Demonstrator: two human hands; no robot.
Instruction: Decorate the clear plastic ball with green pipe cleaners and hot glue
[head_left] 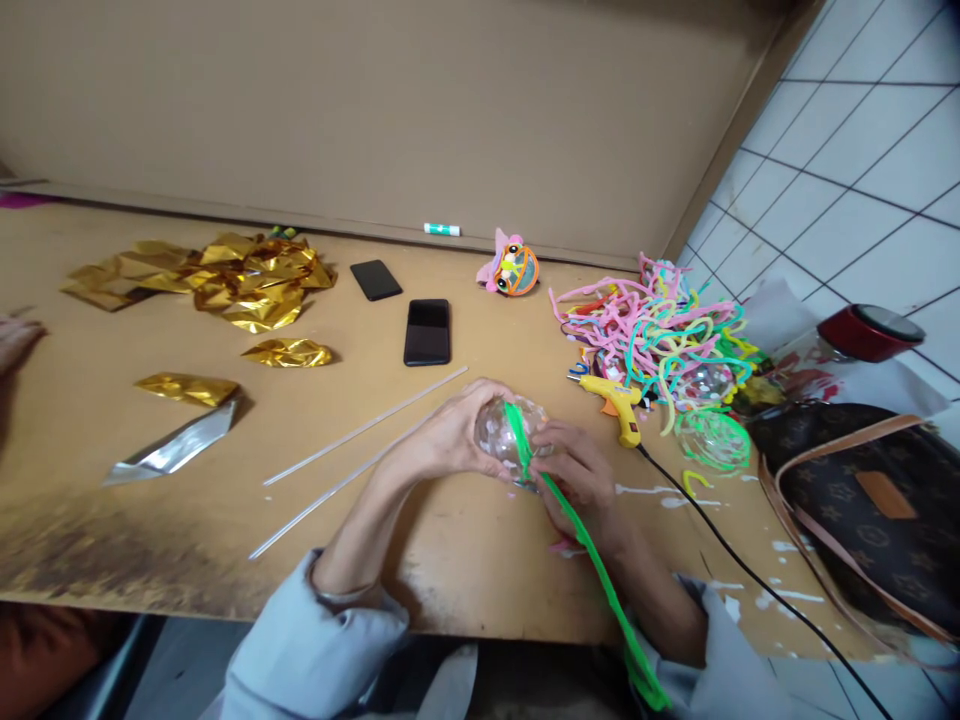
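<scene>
A clear plastic ball [495,440] is gripped from its left side by my left hand [450,432], whose fingers curl round it. Across the ball's surface runs a bright green pipe cleaner [589,545], its long tail hanging down over my right forearm. My right hand [576,465] pinches the green strand against the ball's right side. Part of the ball is hidden behind my fingers. To the right of my hands lies a yellow hot glue gun [613,402] with its black cord.
Colourful pipe cleaners [652,330] are heaped at right, near a green-wrapped clear ball [714,440] and brown handbag [847,510]. Two glue sticks [360,430], two phones [427,332], a decorated ball [514,268] and gold foil [262,275] lie about. Another person's hand [16,340] shows at left.
</scene>
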